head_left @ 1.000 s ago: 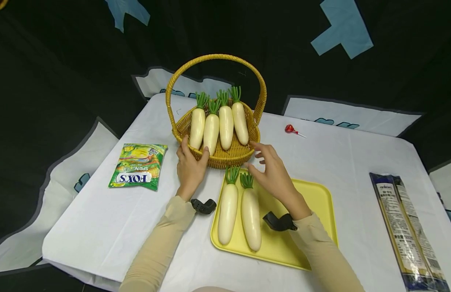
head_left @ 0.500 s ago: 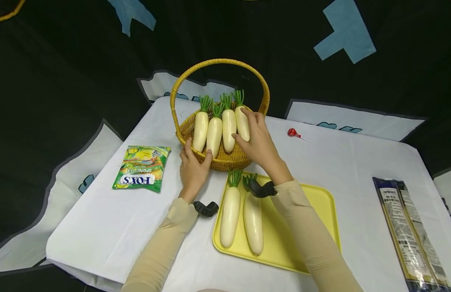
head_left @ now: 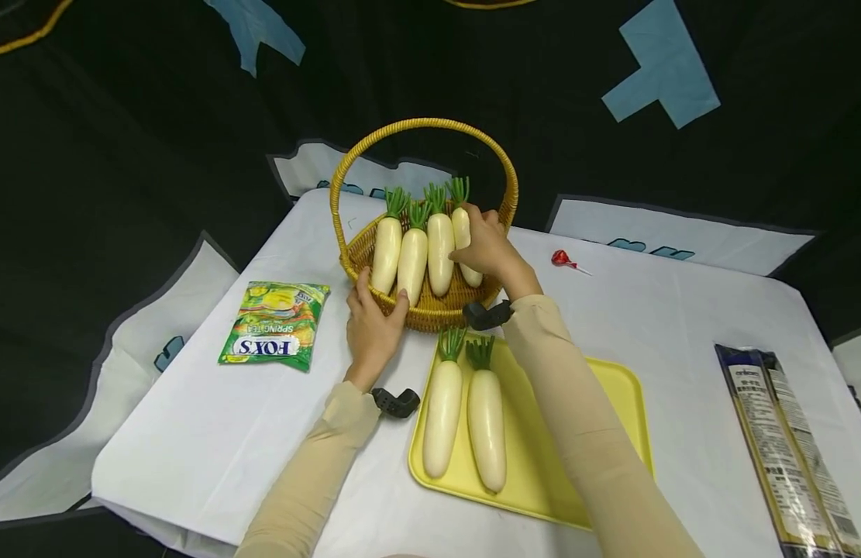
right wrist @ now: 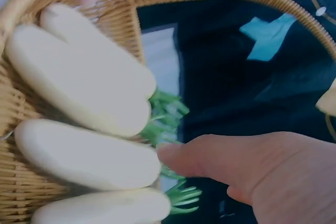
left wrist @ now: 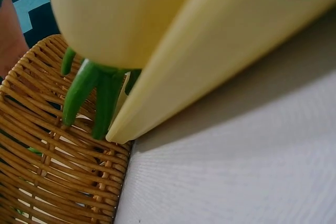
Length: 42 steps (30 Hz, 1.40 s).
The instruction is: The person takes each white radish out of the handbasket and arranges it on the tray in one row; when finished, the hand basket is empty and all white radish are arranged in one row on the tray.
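Observation:
A wicker basket (head_left: 437, 319) with a tall arched handle stands at the back of the table, several white radishes with green tops lying in it. My left hand (head_left: 374, 332) grips its front left rim, thumb over the edge. Inside the basket, my right hand (head_left: 491, 249) holds the rightmost white radish (head_left: 472, 277) near its top. The right wrist view has the right thumb (right wrist: 210, 156) close by the top of the neighbouring radish (right wrist: 89, 153). In front, two more white radishes (head_left: 443, 418) lie on a yellow tray (head_left: 542, 473).
Left of the basket lies a green candy bag (head_left: 274, 325). A red lollipop (head_left: 561, 258) is at the back right, and a long clear-and-blue packet (head_left: 779, 442) lies along the right side. A dark curtain (head_left: 556, 62) hangs behind the white table.
My right hand has moved from the basket's front right edge up and into it, onto the rightmost radish. The left hand stays at the rim. The head view has shifted slightly.

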Each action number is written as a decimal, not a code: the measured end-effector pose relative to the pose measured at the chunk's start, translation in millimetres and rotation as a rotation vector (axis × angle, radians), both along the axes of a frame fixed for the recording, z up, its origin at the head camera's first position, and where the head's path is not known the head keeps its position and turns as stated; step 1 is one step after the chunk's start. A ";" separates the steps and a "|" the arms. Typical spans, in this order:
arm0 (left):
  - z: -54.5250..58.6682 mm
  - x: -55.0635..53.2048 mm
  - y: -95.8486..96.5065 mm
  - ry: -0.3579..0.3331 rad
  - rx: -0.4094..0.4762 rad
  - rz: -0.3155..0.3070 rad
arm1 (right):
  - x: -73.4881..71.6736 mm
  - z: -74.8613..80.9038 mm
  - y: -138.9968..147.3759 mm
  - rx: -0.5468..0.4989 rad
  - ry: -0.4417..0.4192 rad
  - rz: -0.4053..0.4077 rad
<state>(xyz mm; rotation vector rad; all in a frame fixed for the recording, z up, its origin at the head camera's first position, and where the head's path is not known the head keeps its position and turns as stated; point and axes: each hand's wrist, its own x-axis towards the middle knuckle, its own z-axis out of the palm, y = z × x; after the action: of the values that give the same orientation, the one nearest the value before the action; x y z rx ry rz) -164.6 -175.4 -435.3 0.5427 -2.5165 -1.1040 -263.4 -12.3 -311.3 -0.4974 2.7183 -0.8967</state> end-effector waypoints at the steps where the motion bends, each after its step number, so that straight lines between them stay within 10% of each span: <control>1: -0.1 0.0 -0.2 0.000 -0.001 0.001 | -2.4 -2.2 -0.1 0.002 -0.020 -0.003; 21: 1.9 1.8 0.1 -0.007 -0.009 -0.014 | -18.9 -50.2 -17.8 0.086 0.082 -0.235; 42: 2.1 1.5 -2.0 0.004 -0.004 -0.006 | -22.4 -80.6 -33.8 0.350 0.343 -0.203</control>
<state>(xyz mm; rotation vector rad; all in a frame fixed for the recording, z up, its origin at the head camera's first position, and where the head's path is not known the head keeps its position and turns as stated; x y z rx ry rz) -163.1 -177.5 -433.2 0.5319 -2.5179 -1.1011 -285.8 -46.1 -391.9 -0.3306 3.1917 -0.3826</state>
